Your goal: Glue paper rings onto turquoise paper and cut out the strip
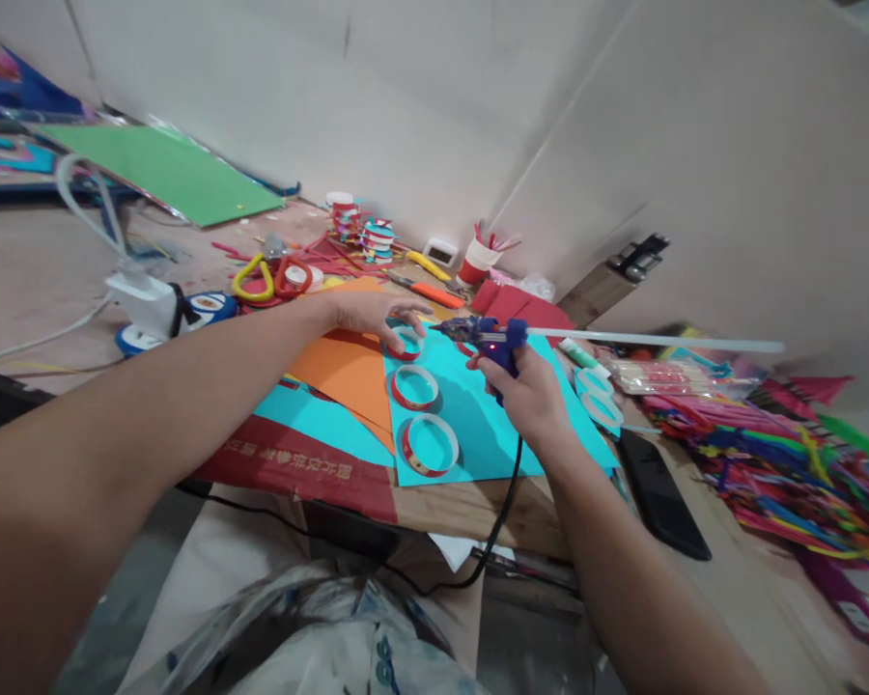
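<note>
My right hand [527, 384] is wrapped round a blue hot glue gun [503, 338], its nozzle pointing left and a long white glue stick [658, 340] out of its back. A small red light shows on the gun. At a red-and-white paper ring [404, 357], my left hand [373, 317] has thumb and fingers on either side of the rim, just left of the nozzle. Two more rings, a middle ring [410, 403] and a nearer ring [418, 467], stand on the turquoise sheet [478, 434]. Another red ring is partly hidden behind the gun.
Orange paper [340, 372] lies left of the rings. Scissors [261, 280], a utility knife [438, 294] and a cup of sticks [478, 261] are behind. Rightward lie a black phone [662, 497] and colourful pipe cleaners [774, 463]. The gun's black cord [511, 492] hangs over the table edge.
</note>
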`<state>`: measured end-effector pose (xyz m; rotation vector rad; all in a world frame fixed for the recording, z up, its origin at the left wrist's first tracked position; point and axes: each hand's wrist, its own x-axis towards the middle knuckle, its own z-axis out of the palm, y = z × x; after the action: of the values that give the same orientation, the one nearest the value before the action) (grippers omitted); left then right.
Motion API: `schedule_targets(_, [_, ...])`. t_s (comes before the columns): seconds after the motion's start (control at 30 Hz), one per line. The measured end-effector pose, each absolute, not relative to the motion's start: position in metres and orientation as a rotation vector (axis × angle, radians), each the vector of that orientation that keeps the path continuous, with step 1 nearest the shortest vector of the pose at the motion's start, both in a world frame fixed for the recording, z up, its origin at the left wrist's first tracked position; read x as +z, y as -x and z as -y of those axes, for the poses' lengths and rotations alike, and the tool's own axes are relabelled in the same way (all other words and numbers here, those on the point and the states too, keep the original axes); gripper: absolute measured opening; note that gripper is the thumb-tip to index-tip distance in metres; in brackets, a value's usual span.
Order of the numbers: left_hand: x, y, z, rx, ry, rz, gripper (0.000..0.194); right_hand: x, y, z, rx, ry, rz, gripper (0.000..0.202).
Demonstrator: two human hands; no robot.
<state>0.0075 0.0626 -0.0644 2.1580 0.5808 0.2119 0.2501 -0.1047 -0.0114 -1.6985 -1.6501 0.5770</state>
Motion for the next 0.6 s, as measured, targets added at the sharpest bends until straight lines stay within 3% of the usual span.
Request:
schedule_targets(0.1, [-0.066, -0.007, -0.064, 0.221, -2.166, -0.566, 0.100, -0.016, -0.267, 0.106, 0.943, 1.443, 1.412, 0.029])
schedule_targets(0.23, [-0.066, -0.006, -0.065, 0.238, -2.183, -0.567, 0.097, -0.023, -0.278, 0.107, 1.187, 1.210, 1.257, 0.035])
schedule_targets(0.6, [-0.061, -0.005, -0.059, 0.251, -2.177, -0.582, 0.094, -0.052, -0.269, 0.110, 1.279, 1.024, 1.101, 0.038])
